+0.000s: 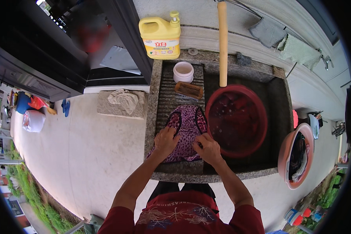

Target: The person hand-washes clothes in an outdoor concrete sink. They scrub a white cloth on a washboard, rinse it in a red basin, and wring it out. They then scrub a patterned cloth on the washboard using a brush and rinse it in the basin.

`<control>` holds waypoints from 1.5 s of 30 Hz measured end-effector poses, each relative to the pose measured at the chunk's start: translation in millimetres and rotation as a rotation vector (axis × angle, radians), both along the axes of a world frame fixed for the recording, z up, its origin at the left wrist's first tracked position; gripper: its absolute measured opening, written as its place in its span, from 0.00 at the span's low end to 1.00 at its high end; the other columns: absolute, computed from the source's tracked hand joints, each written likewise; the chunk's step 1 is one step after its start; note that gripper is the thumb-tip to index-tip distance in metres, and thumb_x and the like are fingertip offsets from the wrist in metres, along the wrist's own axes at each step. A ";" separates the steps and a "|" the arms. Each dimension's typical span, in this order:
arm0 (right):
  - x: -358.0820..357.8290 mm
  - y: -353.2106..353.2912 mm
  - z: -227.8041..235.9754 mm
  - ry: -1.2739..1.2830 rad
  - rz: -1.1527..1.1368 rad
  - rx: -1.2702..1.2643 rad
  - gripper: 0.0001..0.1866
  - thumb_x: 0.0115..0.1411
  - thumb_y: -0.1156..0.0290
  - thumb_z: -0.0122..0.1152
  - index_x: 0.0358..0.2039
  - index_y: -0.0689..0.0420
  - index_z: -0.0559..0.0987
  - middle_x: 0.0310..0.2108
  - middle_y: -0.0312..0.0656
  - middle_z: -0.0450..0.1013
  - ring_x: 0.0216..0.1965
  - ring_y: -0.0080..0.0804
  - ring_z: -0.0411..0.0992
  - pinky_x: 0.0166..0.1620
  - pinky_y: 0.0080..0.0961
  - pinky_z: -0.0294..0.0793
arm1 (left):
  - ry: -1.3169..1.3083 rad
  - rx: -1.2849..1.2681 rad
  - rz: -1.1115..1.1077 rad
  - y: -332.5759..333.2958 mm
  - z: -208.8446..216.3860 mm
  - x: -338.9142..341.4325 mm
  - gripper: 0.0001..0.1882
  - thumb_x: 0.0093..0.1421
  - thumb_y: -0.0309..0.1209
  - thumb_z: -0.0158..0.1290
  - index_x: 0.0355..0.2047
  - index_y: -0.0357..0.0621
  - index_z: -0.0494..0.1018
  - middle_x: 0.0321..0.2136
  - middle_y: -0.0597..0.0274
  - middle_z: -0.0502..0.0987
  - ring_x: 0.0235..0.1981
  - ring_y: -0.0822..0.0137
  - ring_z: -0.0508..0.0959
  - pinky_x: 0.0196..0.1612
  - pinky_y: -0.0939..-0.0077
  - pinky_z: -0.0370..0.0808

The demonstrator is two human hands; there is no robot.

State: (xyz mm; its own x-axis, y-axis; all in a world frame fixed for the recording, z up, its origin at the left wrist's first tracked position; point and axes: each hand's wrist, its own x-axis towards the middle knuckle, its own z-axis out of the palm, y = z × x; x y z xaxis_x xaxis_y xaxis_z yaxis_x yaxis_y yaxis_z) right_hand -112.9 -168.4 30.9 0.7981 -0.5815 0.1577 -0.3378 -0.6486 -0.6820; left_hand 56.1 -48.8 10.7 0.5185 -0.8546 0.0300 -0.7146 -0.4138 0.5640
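A pair of purple leopard-print underpants (pixel 189 134) with dark edging lies spread on the ridged stone washboard (pixel 162 97) at the sink's left side. My left hand (pixel 167 141) grips its left side, fingers bent down into the cloth. On the opposite side, my right hand (pixel 208 148) is curled with its fingers closed on the fabric. A wooden scrubbing brush (pixel 189 90) rests just beyond the underpants. Behind the brush stands a small white tub (pixel 183 72). To the right, a red basin (pixel 261 136) holds dark water and soaking dark red cloth.
A yellow detergent jug (pixel 160 48) stands behind the stone sink (pixel 288 105). A wooden pole (pixel 222 43) hangs over its back edge. To the right is a pink basin (pixel 284 156) of clothes. A crumpled cloth (pixel 123 98) lies on the step at left.
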 end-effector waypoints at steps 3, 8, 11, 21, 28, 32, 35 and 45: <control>6.6 -19.9 -33.4 0.252 -0.214 -0.185 0.09 0.46 0.69 0.64 0.29 0.50 0.75 0.31 0.38 0.68 0.30 0.40 0.73 0.28 0.36 0.72 | 0.037 0.187 0.052 -11.7 -14.9 -5.6 0.10 0.53 0.31 0.59 0.30 0.42 0.70 0.29 0.58 0.71 0.34 0.54 0.74 0.34 0.61 0.71; 8.1 -21.4 -37.0 0.240 -0.192 -0.211 0.06 0.48 0.75 0.60 0.28 0.53 0.73 0.30 0.39 0.68 0.35 0.40 0.71 0.32 0.39 0.70 | 0.013 -0.074 0.062 -11.5 -17.2 -0.8 0.08 0.56 0.27 0.54 0.29 0.41 0.66 0.27 0.54 0.71 0.30 0.52 0.73 0.31 0.59 0.70; 5.5 -23.6 -41.0 0.102 -0.173 -0.177 0.07 0.49 0.76 0.58 0.29 0.54 0.71 0.30 0.40 0.68 0.33 0.39 0.71 0.31 0.40 0.70 | 0.131 -0.079 0.085 -7.9 -12.5 0.5 0.07 0.57 0.26 0.52 0.31 0.41 0.64 0.22 0.51 0.69 0.25 0.49 0.73 0.27 0.59 0.68; -43.3 -25.4 -22.8 0.525 0.229 -0.055 0.09 0.50 0.71 0.62 0.30 0.54 0.71 0.26 0.40 0.68 0.27 0.42 0.72 0.26 0.38 0.69 | 0.269 0.368 0.031 47.9 29.6 -34.3 0.12 0.52 0.29 0.57 0.34 0.46 0.66 0.25 0.53 0.70 0.31 0.48 0.76 0.32 0.53 0.71; 18.0 -69.1 -26.2 0.123 -0.081 -0.068 0.12 0.50 0.70 0.64 0.36 0.53 0.74 0.30 0.40 0.66 0.32 0.43 0.71 0.30 0.37 0.72 | 0.070 0.059 0.093 4.6 30.2 -12.2 0.12 0.54 0.30 0.57 0.38 0.43 0.69 0.36 0.54 0.68 0.40 0.49 0.70 0.39 0.58 0.70; 42.5 -67.2 -56.3 0.070 0.065 -0.098 0.11 0.50 0.72 0.63 0.35 0.54 0.73 0.31 0.41 0.66 0.32 0.45 0.71 0.31 0.38 0.73 | -0.138 0.040 0.042 -30.6 -15.1 22.6 0.08 0.57 0.24 0.51 0.38 0.41 0.67 0.38 0.54 0.65 0.41 0.49 0.68 0.40 0.59 0.70; 39.2 -70.8 -64.2 0.084 0.086 -0.038 0.10 0.50 0.74 0.62 0.34 0.54 0.73 0.31 0.42 0.67 0.35 0.45 0.70 0.32 0.38 0.72 | -0.256 0.305 -0.090 -37.4 -27.7 36.6 0.08 0.58 0.23 0.49 0.38 0.42 0.66 0.37 0.51 0.64 0.38 0.49 0.68 0.39 0.58 0.69; 64.0 -79.1 -34.5 0.112 -0.018 -0.229 0.15 0.47 0.74 0.60 0.38 0.55 0.73 0.40 0.41 0.67 0.44 0.42 0.68 0.42 0.42 0.65 | -0.219 -0.052 0.213 -57.6 -21.5 35.4 0.18 0.53 0.22 0.55 0.44 0.40 0.64 0.39 0.49 0.64 0.42 0.46 0.68 0.38 0.60 0.71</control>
State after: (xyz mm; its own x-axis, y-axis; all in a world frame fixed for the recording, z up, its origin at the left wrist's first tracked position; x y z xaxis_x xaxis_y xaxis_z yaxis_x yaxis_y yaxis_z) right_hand -48.9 -247.4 -3.6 0.8080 -0.5550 0.1977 -0.4158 -0.7750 -0.4759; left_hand 91.5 -106.4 -10.8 0.6624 -0.7217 0.2011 -0.7215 -0.5422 0.4307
